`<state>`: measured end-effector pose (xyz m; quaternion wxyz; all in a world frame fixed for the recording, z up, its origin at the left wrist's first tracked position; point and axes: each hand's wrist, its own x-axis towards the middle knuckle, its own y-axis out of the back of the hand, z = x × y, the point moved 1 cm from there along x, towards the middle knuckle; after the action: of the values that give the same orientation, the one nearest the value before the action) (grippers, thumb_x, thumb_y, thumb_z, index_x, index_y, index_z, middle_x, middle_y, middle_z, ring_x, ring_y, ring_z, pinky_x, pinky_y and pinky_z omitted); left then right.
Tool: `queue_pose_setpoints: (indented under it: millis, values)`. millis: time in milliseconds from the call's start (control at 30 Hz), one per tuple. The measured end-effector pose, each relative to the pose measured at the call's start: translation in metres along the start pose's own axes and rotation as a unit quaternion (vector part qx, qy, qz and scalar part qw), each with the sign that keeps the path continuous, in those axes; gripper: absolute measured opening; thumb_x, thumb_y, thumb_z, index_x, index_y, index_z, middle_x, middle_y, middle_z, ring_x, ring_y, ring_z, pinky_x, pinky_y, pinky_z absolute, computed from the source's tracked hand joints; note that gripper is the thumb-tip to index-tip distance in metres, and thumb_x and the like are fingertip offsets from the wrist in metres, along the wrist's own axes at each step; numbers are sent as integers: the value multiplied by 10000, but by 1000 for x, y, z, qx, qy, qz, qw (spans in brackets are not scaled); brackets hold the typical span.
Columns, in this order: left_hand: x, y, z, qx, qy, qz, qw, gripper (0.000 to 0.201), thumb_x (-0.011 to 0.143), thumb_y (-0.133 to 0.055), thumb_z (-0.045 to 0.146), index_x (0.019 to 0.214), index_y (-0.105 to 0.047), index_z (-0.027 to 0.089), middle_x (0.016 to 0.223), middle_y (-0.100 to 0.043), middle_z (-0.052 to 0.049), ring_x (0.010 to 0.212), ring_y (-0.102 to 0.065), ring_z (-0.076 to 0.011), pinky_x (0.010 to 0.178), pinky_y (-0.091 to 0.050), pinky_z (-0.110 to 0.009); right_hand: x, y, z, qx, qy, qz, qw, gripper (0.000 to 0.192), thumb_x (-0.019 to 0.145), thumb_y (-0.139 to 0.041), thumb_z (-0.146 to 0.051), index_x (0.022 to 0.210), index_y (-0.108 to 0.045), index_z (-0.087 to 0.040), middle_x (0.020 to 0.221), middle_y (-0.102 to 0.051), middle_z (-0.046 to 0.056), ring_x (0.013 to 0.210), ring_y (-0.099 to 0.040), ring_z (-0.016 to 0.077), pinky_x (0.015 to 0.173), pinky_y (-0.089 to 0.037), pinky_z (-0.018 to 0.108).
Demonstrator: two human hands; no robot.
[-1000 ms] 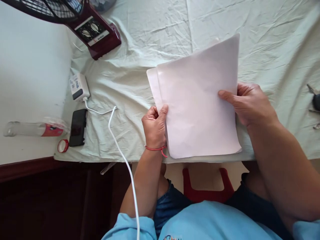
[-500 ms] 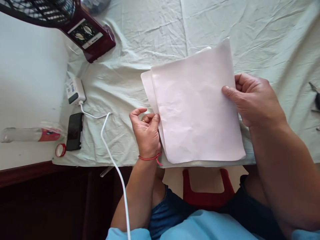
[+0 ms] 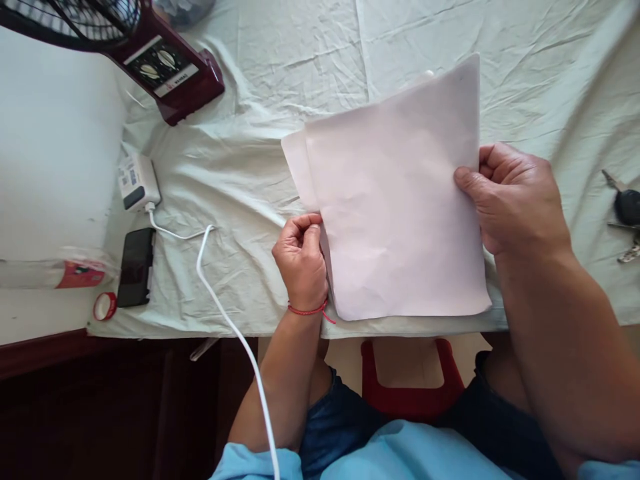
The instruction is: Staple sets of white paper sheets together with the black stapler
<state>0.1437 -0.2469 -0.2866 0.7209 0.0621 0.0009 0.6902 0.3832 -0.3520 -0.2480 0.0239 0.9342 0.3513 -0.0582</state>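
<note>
White sheets of paper (image 3: 395,220) lie tilted over the near part of the cloth-covered table. One underlying sheet (image 3: 296,160) sticks out at the upper left. My right hand (image 3: 517,193) grips the right edge, its thumb on top and its fingers behind. On the opposite side my left hand (image 3: 304,257), with a red string on the wrist, is closed at the left edge; its fingertips are partly hidden there. The upper right corner of the paper is raised off the cloth.
A dark red fan (image 3: 185,77) stands at the far left. Below it lie a white adapter (image 3: 140,183) with a white cable (image 3: 225,310), a black phone (image 3: 136,267), a red tape roll (image 3: 105,306) and a clear bottle (image 3: 35,274). Keys (image 3: 627,207) lie at the right.
My left hand's fingers have curled in closer against the paper's left edge. My right hand has shifted slightly right, and the paper's upper right corner has risen.
</note>
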Motion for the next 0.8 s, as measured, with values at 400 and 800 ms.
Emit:
queue_pose_setpoints:
  millis: [400,800]
  values:
    - [-4,7,2,96,-34,-77,992,377,1004,-722,453,728,-685,199,722,-567,1,700,-493,-138,666,-407,-269,-2,-5,-1,6,18,15,1000,95,845,-703,-105,844,-746,-190,716,-663,-20,628,-592,65,588,-471,218]
    - [-2,7,1,22,43,-41,998,398,735,-957,389,676,-618,188,671,-567,40,629,-474,-97,596,-394,-239,2,-5,5,-71,-16,-6,997,58,810,-759,-219,868,-764,-215,765,-651,-19,647,-549,75,524,-386,207]
